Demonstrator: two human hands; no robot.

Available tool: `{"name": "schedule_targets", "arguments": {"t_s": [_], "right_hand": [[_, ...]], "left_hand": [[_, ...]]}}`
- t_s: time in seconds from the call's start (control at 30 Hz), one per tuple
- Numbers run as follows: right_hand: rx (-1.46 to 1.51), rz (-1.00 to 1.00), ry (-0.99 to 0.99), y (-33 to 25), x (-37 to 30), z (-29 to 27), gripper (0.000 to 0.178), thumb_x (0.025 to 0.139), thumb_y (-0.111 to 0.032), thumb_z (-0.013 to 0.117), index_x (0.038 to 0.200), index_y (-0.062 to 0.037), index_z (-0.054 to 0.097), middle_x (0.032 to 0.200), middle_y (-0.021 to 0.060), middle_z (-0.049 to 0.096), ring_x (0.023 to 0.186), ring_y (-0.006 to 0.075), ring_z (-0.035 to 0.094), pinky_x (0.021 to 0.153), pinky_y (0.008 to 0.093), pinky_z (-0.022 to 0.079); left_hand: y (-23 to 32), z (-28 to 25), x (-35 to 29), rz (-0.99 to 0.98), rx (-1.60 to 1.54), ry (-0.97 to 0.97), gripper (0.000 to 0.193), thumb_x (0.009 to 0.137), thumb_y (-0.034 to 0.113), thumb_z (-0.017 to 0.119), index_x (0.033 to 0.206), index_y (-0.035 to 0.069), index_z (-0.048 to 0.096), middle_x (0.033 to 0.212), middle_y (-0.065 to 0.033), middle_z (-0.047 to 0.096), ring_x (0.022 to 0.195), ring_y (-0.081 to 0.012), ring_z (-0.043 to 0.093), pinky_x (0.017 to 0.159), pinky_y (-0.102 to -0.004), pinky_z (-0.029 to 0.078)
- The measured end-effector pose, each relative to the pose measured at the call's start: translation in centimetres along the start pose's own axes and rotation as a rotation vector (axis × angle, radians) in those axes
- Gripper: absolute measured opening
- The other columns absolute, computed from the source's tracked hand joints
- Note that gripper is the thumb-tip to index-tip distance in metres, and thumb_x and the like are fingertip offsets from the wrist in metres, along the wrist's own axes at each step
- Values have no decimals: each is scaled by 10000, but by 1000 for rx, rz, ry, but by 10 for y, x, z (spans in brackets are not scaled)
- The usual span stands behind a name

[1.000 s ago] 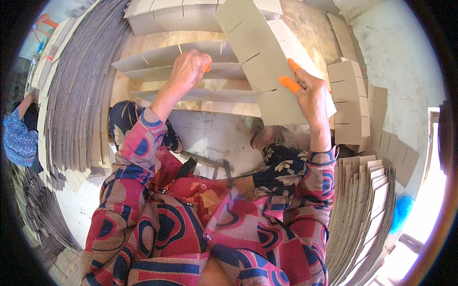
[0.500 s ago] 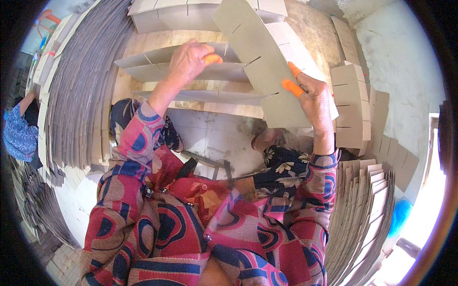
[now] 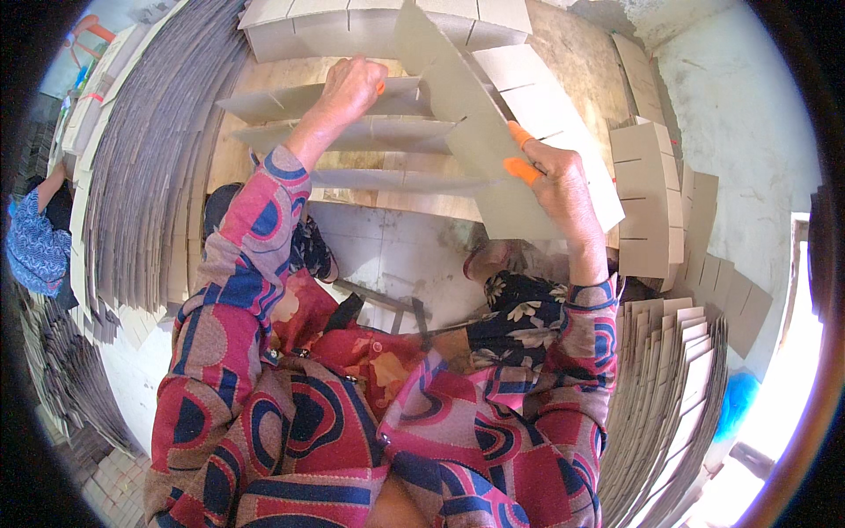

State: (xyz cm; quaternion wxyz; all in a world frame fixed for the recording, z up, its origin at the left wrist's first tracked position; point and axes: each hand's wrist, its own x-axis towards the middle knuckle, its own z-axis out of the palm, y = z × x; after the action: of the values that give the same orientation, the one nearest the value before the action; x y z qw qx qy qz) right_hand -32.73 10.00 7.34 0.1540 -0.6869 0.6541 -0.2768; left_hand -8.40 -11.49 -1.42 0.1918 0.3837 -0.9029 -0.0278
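Note:
Several grey slotted cardboard strips stand on edge in front of me, roughly parallel, running left to right. My left hand (image 3: 354,86) is closed at the top edge of the farthest cardboard strip (image 3: 273,103); an orange finger cover shows at a fingertip. A middle strip (image 3: 378,135) and a nearer strip (image 3: 396,180) stand on my side of it. In my right hand (image 3: 559,180), with orange covers on thumb and finger, is a long crosswise cardboard strip (image 3: 471,145), tilted and meeting the right ends of the others. How deep the slots engage is hidden.
Beyond the wooden board (image 3: 563,53) edge-standing dividers (image 3: 378,26) line up. A flat slotted sheet (image 3: 537,88) lies right of the crosswise strip. Tall cardboard stacks stand left (image 3: 158,150) and lower right (image 3: 660,396). Another person's sleeve (image 3: 40,251) shows far left.
My left hand has moved slightly away from me along the far strip. The crosswise strip has turned more edge-on and swung left, with my right hand shifting a little left.

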Motion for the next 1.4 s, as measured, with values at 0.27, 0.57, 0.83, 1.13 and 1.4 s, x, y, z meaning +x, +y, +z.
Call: {"name": "schedule_targets", "arguments": {"t_s": [0.27,0.57,0.83,1.13,1.4], "right_hand": [[-270,-7,-146,3,18,25,404,815,-6,573,1218,-43,575,891,220,655,832,382,639,710,433,517],[-121,-163,-36,16,18,24,368,803,3,537,1154,-73,618,820,188,661,772,377,638,680,440,514],[-288,-129,-100,9,22,37,189,895,-207,559,942,-62,671,842,156,652,766,330,646,684,430,511],[-613,504,47,91,0,-35,995,676,-556,770,1429,-52,359,1248,219,568,1181,323,535,984,388,437],[-52,574,273,137,-25,-68,625,691,-351,821,1124,55,623,922,180,681,799,210,655,669,342,511]], "left_hand": [[-3,2,4,-7,-39,-48,28,715,-17,560,715,12,561,738,-204,597,806,-416,599,673,-501,469],[-9,-3,14,32,-2,-11,87,741,14,576,809,46,620,788,-203,608,832,-416,601,699,-508,470],[-21,-5,15,102,34,-91,57,739,72,606,795,80,613,771,-141,632,790,-355,605,640,-467,474],[2,-46,-27,151,-89,206,378,771,244,722,1087,48,657,976,-159,671,893,-320,594,786,-409,475],[23,-84,-80,112,-144,246,316,747,158,739,1033,39,676,993,-140,687,863,-290,617,769,-389,471]]}}
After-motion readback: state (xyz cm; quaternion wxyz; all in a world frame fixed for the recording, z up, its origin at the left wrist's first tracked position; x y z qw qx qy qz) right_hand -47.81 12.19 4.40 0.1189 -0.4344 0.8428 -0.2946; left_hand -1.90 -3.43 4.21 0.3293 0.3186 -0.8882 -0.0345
